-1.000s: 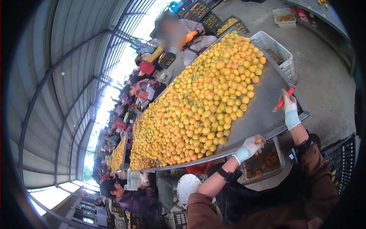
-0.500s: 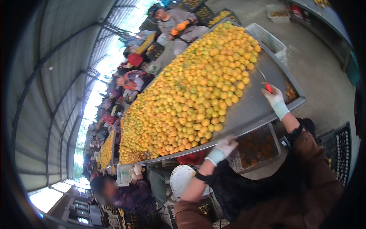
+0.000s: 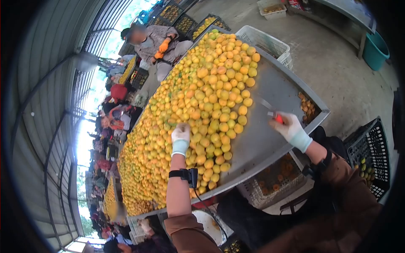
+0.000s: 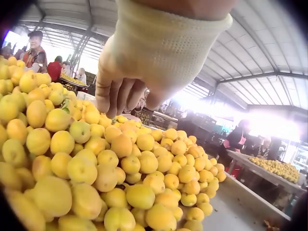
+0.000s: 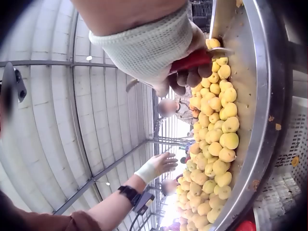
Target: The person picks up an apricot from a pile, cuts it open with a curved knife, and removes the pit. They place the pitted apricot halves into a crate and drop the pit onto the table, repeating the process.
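Note:
A heap of yellow-orange apricots (image 3: 219,97) covers much of a metal table. My gloved left hand (image 3: 180,137) reaches over the heap, its fingers extended toward the fruit. In the left wrist view this hand (image 4: 139,77) hangs just above the apricots (image 4: 120,159), with no fruit visible in its fingers. My gloved right hand (image 3: 291,128) is above the bare metal, gripping the red handle of a knife (image 3: 278,119). In the right wrist view, the fingers curl round the red knife (image 5: 192,61), and a curved metal end juts out past them.
Orange scraps (image 3: 308,107) lie at the table's right corner. White crates stand beyond the far edge (image 3: 265,42) and under the near edge (image 3: 274,185). A black crate (image 3: 369,162) is at my right. A person with orange gloves (image 3: 156,46) sits across the table.
My left hand has moved from the near edge out over the apricots; a small piece it pinched earlier no longer shows. My right hand has turned the knife blade toward the heap.

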Tool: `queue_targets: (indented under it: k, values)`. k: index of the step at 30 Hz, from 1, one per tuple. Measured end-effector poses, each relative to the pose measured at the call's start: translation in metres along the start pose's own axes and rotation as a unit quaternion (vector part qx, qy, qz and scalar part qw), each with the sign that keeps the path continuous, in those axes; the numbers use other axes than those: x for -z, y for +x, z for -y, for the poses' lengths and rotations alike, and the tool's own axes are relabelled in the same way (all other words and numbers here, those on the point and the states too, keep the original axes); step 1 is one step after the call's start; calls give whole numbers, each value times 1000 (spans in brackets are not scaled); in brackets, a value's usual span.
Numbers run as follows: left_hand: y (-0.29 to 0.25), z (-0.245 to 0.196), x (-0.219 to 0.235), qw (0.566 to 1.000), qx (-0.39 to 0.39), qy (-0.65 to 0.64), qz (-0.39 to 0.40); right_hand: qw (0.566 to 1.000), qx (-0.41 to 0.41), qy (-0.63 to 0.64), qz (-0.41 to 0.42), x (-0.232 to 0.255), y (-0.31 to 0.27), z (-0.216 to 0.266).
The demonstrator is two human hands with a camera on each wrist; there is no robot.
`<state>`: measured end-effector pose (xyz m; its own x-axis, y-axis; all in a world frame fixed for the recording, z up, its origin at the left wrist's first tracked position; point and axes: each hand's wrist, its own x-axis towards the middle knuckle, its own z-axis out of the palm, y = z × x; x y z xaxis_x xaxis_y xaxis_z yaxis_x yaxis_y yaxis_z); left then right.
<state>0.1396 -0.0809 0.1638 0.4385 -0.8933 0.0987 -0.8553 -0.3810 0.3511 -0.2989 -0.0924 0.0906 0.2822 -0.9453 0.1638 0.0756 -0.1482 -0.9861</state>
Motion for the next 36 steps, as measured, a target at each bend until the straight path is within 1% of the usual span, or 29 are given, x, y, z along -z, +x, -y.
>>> queue_targets:
  k: [1, 2, 3, 4, 5, 6, 7, 8, 9, 10, 11, 12, 13, 15, 16, 20, 21, 22, 23, 24, 25, 27, 28, 30, 31, 33, 34, 35, 36]
  values:
    - [16, -16, 2, 1000, -8, -1, 6, 999, 4, -50, 15, 2, -1, 5]
    - [29, -30, 3, 999, -12, 26, -29, 987, 78, -137, 13, 3, 1, 11]
    - [44, -41, -1, 997, -16, 54, -62, 986, 68, -151, 30, 3, 3, 11]
    - [63, -41, -11, 997, -21, 52, -51, 989, 23, -143, 34, 3, 5, 14]
    - [82, -40, -21, 994, -21, 74, -75, 990, -23, -134, 39, 1, 6, 15]
    - [102, -37, -30, 990, -22, 94, -101, 989, -31, -139, 31, 0, 9, 14]
    - [134, -15, -42, 991, -29, 89, -92, 986, -64, -151, 29, 0, 12, 11]
    - [172, 17, -59, 988, -44, 103, -109, 981, -100, -163, 26, -1, 15, 9]
    - [195, 33, -81, 984, -58, 116, -123, 979, -113, -168, 18, -2, 15, 7]
    - [194, 15, -91, 986, -64, 111, -109, 978, -103, -180, 20, -5, 15, 6]
    - [195, 0, -88, 984, -24, 137, -108, 977, -90, -189, 24, -8, 16, 6]
    - [195, -18, -82, 980, 17, 164, -111, 970, -103, -215, 53, -8, 18, 8]
    - [197, -30, -81, 981, 13, 159, -107, 969, -106, -219, 48, -9, 19, 5]
    - [201, -42, -85, 988, 83, 129, 10, 965, -110, -228, 67, -10, 19, 0]
    - [208, -39, -89, 983, 75, 165, 27, 965, -114, -228, 60, -10, 21, 0]
    - [204, -33, -83, 983, 51, 178, 9, 968, -112, -218, 60, -11, 24, 2]
    - [200, -30, -81, 996, 15, 81, -38, 969, -106, -213, 65, -12, 23, 4]
    - [194, -25, -76, 996, -23, -16, -86, 971, -100, -205, 69, -14, 21, 7]
    - [185, -21, -71, 996, -22, -11, -89, 972, -97, -200, 72, -16, 19, 8]
    - [167, -29, -67, 978, -30, -196, -70, 976, -94, -184, 70, -19, 18, 9]
    - [145, -38, -63, 925, -38, -375, -48, 979, -91, -168, 69, -22, 17, 10]
    - [90, -60, -54, 844, -53, -533, 23, 984, -78, -144, 66, -27, 16, 15]
    - [64, -68, -50, 845, -53, -531, 17, 988, -72, -124, 58, -31, 15, 17]
    - [14, -78, -44, 757, 27, -643, 114, 991, -53, -113, 52, -42, 13, 9]
    - [-10, -82, -43, 757, 27, -644, 108, 993, -35, -104, 40, -45, 12, 9]
    - [-48, -89, -41, 626, 133, -746, 183, 993, -12, -94, 65, -46, 8, 16]
    - [-60, -93, -38, 627, 130, -747, 178, 995, -46, -77, 49, -49, 7, 15]
    - [-70, -96, -35, 616, 168, -746, 190, 994, -80, -59, 34, -54, 6, 13]
    - [-77, -96, -29, 603, 206, -744, 201, 996, -79, -30, 20, -57, 3, 8]
